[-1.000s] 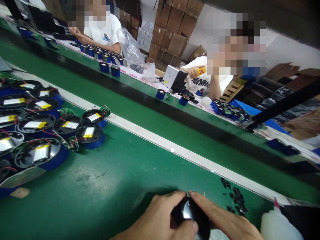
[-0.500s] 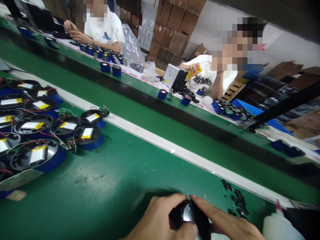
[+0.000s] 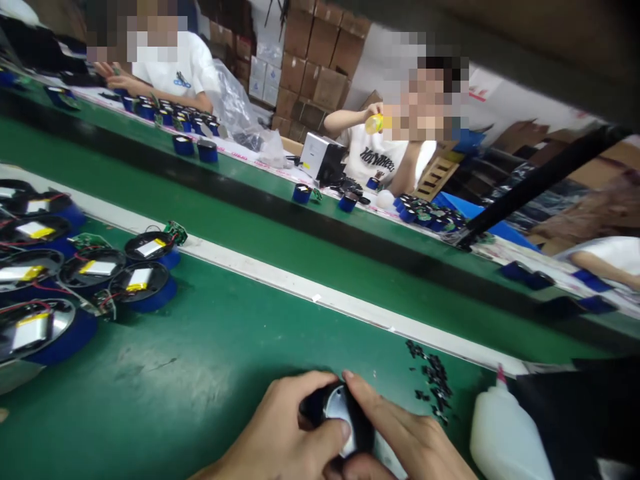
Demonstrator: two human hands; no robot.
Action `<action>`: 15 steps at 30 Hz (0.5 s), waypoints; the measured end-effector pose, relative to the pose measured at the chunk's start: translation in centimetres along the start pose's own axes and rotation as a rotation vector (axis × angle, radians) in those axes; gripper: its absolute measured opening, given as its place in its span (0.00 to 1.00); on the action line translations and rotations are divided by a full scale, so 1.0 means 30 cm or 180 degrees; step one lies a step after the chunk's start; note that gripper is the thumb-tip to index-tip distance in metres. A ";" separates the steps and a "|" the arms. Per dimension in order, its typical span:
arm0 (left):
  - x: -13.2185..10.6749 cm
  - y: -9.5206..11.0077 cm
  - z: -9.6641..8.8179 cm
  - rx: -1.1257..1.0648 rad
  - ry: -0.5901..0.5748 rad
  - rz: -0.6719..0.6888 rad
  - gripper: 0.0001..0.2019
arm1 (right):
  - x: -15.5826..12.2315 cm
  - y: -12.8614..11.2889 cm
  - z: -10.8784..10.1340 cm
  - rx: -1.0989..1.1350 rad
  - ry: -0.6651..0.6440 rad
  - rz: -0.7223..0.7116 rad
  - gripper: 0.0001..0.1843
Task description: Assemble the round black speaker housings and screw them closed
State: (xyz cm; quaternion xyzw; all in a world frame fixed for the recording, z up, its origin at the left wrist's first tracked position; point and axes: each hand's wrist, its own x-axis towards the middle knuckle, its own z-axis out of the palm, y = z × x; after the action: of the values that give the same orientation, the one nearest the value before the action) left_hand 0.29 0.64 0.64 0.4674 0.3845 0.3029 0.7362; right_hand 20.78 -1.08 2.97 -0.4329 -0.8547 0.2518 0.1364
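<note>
One round part [image 3: 341,417], apparently black, two hands

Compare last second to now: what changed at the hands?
Little: both hands, left hand and right hand, keep their grip on the round black housing with shiny face. Across the belt, a person's hand raised the yellow bottle. Blue battery units unmoved.

A black round part [image 3: 345,417] with a shiny silver face is seen between the fingers [image 3: 370,407]. Beneath the fingers a green mat [image 3: 225,373] is spread, crossed beyond them by a white stripe [image 3: 300,288]. Small black bits [image 3: 433,380] are scattered just right of the fingers, beside a white bottle [image 3: 505,437] with a pink tip. Far left of the fingers, blue-rimmed black discs [image 3: 143,287] with silver-and-yellow cells and red wires are seen
</note>
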 end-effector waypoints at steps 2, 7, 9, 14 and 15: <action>0.001 -0.014 0.002 -0.0196 0.0014 -0.0157 0.22 | 0.002 -0.018 -0.005 0.0112 -0.0017 0.0178 0.37; 0.000 -0.030 -0.003 -0.0217 0.0060 -0.0147 0.30 | -0.011 -0.029 -0.062 0.0361 -0.0135 0.0889 0.34; -0.002 -0.029 -0.007 -0.0179 0.0074 -0.0189 0.32 | -0.004 -0.030 -0.090 0.0396 -0.0201 0.1046 0.37; -0.004 -0.031 -0.020 -0.0219 0.0063 -0.0395 0.35 | 0.080 -0.070 -0.142 0.0595 -0.0424 0.0948 0.28; -0.004 -0.031 -0.024 -0.0254 0.0051 -0.0439 0.37 | 0.100 -0.083 -0.150 0.0686 -0.0566 0.1002 0.22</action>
State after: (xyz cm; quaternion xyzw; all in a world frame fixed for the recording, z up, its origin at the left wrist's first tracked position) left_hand -0.30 0.52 -0.39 0.4076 0.4093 0.2703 0.7703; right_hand 19.39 1.51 8.16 -0.5201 -0.7534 0.3972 0.0650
